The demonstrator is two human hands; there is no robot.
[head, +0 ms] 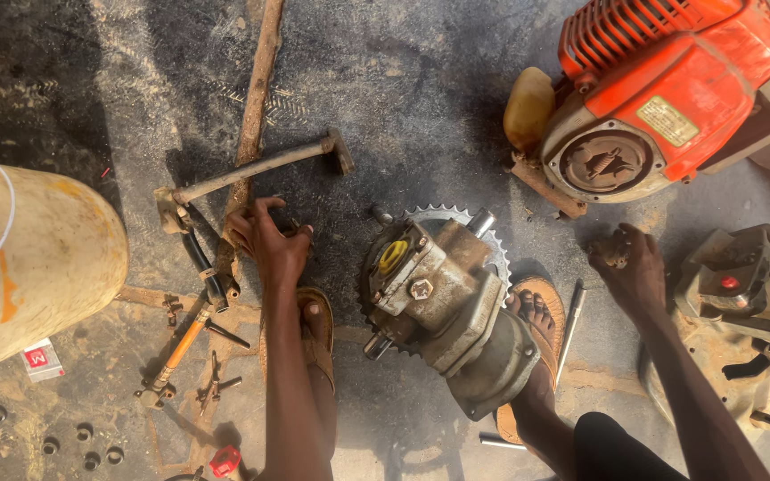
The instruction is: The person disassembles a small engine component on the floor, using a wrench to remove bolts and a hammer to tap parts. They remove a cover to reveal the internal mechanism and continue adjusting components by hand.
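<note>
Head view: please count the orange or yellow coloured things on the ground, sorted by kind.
Orange engine: 1
Yellow tank: 1
Orange-handled tool: 1
Yellow cap on the grey gearbox: 1
Total: 4

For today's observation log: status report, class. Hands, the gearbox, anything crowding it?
Left hand down on the ground, fingers spread. Right hand closed on a small dark part. Gearbox with sprocket untouched between feet. Orange engine close behind.
</note>
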